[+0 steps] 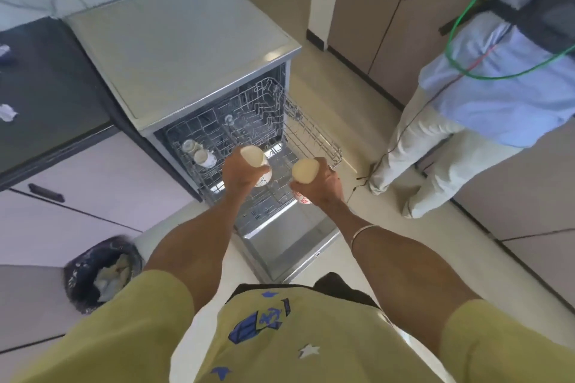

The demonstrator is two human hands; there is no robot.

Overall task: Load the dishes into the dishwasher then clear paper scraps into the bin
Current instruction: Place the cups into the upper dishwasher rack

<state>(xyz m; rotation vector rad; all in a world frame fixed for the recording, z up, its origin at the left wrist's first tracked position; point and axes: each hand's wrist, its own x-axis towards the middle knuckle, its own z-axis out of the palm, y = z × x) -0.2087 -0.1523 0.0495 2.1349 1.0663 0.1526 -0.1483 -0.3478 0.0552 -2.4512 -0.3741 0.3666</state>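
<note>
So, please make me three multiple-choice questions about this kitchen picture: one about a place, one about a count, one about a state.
1. Where does the bin stand?
A. on the floor, left of the person
B. on the dishwasher
C. beside the second person

2. How many cups already sit in the upper rack?
A. none
B. two
C. five

3. How is the dishwasher door?
A. shut
B. removed
C. open, folded down

Answers: 1 A, it stands low on the left by the cabinets. 2 B, two cups in the rack lie at its left. 3 C, the door lies flat below the hands, left hand and right hand, each holding a cup.
</note>
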